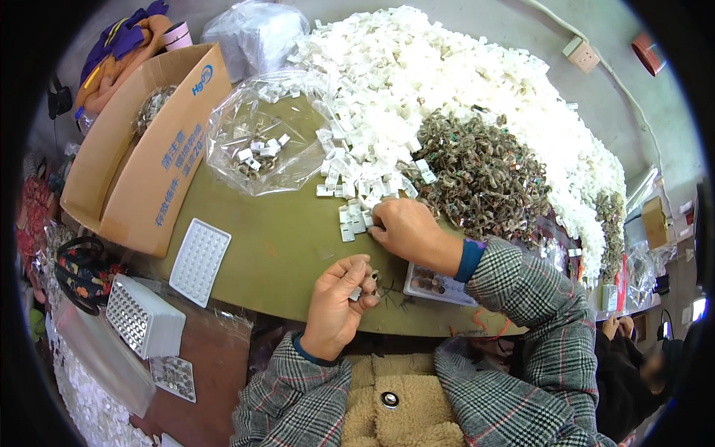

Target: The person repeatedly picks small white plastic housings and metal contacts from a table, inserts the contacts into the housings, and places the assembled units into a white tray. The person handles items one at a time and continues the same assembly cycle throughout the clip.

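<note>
My left hand (337, 298) is pinched shut around a small white plastic piece (357, 293) with a bit of metal at its tip, held just above the near table edge. My right hand (402, 227) lies palm down on the olive-green table (275, 238), fingers resting on a few loose white plastic pieces (350, 223) at the foot of a big white heap (417, 82). Whether it grips one is hidden. A pile of small brownish metal coil parts (484, 175) lies just beyond my right hand. A small tray holding round parts (436, 287) sits under my right wrist.
A clear plastic bag (261, 141) with a few mixed parts lies to the left of the heap. A cardboard box (141, 149) stands at the far left, with an empty white dimpled tray (199, 261) beside it. A stack of dimpled trays (145, 316) sits lower left. Another person's hands (618, 324) show at the right.
</note>
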`<action>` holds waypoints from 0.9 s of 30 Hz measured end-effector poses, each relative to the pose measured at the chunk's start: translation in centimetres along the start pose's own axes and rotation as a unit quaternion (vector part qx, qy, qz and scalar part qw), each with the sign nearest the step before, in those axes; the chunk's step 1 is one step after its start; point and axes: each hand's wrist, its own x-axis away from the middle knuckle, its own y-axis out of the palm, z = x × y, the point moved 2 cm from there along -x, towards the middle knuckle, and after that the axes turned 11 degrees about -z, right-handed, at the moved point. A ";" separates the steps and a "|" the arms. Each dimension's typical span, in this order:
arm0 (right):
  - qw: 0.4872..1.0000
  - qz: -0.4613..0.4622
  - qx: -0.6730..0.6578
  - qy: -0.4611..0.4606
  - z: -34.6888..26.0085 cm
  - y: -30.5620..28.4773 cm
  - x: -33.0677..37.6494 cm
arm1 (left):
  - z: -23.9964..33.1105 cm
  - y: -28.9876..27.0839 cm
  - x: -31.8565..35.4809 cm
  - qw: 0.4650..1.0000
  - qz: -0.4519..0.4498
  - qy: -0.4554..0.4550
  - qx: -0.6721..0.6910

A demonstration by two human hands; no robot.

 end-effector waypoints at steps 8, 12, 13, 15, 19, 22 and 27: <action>0.998 0.036 -0.007 -0.059 0.1 -1.3 2.9 | 0.5 1.6 -1.3 0.995 0.069 0.025 -0.072; 0.999 0.026 -0.034 -0.033 0.4 -2.4 1.8 | 0.7 1.1 -1.2 0.997 0.044 0.042 -0.044; 0.999 0.017 -0.035 -0.036 0.2 -2.4 1.6 | 0.6 1.1 -1.1 0.997 0.035 0.049 -0.037; 0.999 -0.007 -0.051 -0.005 -0.1 -2.4 0.8 | 0.4 0.9 -0.9 0.997 0.052 0.050 -0.034; 0.997 -0.031 -0.039 0.063 -0.4 -1.7 -0.6 | 0.1 0.8 -0.6 0.996 0.050 0.052 -0.043; 0.997 -0.016 -0.052 0.059 -0.6 -0.9 -1.3 | 0.0 0.8 -0.6 0.996 0.054 0.049 -0.046; 0.993 -0.002 -0.117 0.023 -0.1 -1.1 0.2 | 0.2 0.9 -0.7 0.994 0.070 0.059 -0.060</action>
